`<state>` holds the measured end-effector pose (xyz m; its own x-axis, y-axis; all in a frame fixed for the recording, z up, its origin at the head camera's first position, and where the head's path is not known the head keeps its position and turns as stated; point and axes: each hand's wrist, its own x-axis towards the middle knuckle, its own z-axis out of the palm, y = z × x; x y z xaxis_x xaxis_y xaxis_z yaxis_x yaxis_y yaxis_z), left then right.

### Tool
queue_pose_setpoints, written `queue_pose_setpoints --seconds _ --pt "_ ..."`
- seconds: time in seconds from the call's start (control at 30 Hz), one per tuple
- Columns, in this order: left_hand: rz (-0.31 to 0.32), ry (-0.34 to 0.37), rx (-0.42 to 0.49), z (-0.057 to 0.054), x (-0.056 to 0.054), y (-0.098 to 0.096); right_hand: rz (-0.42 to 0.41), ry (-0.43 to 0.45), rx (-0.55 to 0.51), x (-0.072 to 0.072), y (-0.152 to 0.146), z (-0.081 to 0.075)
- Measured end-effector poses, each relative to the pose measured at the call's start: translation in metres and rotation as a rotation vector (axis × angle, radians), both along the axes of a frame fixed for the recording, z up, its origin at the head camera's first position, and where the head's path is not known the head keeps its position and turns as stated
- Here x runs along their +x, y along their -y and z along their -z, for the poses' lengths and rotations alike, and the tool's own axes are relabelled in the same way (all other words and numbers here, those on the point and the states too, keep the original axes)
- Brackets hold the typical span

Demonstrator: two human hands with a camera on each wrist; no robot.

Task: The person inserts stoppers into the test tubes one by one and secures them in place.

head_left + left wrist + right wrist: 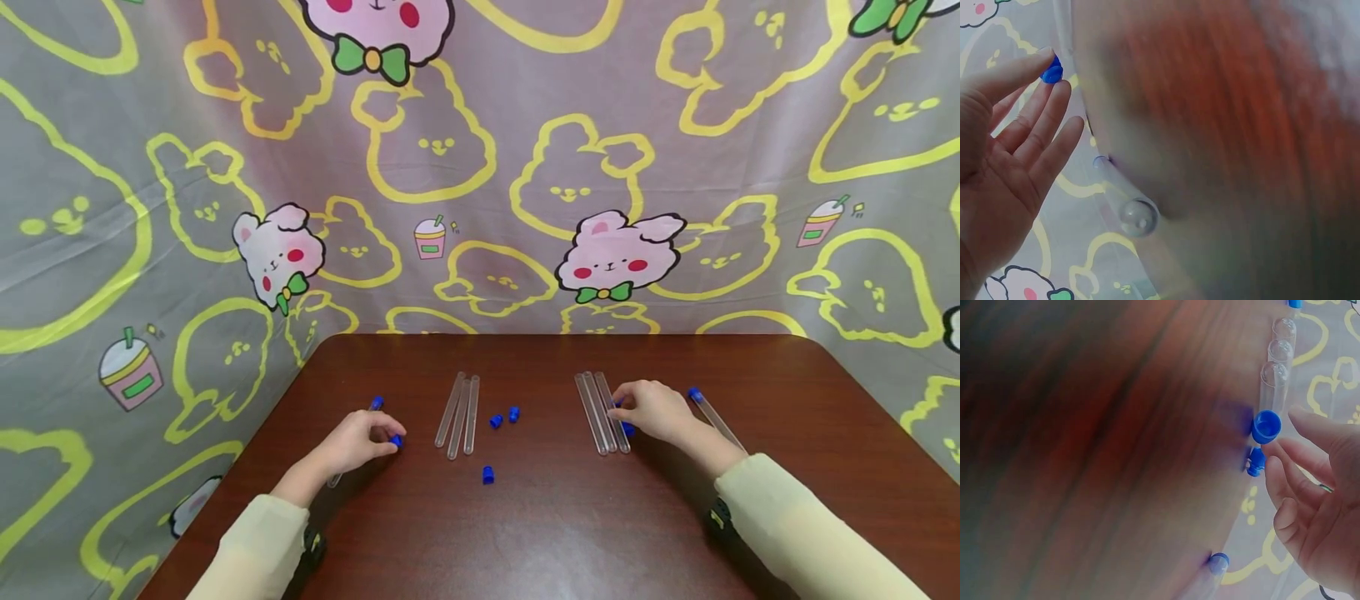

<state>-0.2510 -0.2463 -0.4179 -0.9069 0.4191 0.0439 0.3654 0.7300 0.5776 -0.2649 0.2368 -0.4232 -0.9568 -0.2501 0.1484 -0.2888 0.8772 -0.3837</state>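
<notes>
My left hand pinches a small blue cap between thumb and fingertips, with the other fingers spread. Below that hand lies a clear test tube, partly hidden in the head view, a blue cap at its far end. My right hand hovers at a row of clear test tubes, thumb and fingers apart. Two loose blue caps lie by its fingertips: one cap shows its hollow opening, and the other cap sits just past it. In the head view the hand partly hides them.
Three clear tubes lie left of centre on the brown table. Beside them are blue caps, with another cap nearer me. Right of my right hand lies a capped tube. A patterned curtain surrounds the table.
</notes>
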Motion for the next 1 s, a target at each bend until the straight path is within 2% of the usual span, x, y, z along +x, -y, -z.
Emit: queue_pose_setpoints --seconds 0.2,0.57,0.77,1.0 --pt "0.011 -0.014 0.040 -0.005 0.006 -0.002 0.023 0.032 -0.009 -0.001 0.002 0.002" --pt "0.065 -0.058 0.089 -0.008 0.011 -0.009 0.046 0.074 -0.015 -0.004 0.006 0.006" --pt "0.120 -0.116 0.144 -0.013 0.018 -0.017 0.055 0.049 0.007 -0.003 0.010 0.007" --pt "0.184 -0.156 0.169 -0.014 0.025 -0.028 0.081 0.042 0.012 0.001 0.014 0.006"
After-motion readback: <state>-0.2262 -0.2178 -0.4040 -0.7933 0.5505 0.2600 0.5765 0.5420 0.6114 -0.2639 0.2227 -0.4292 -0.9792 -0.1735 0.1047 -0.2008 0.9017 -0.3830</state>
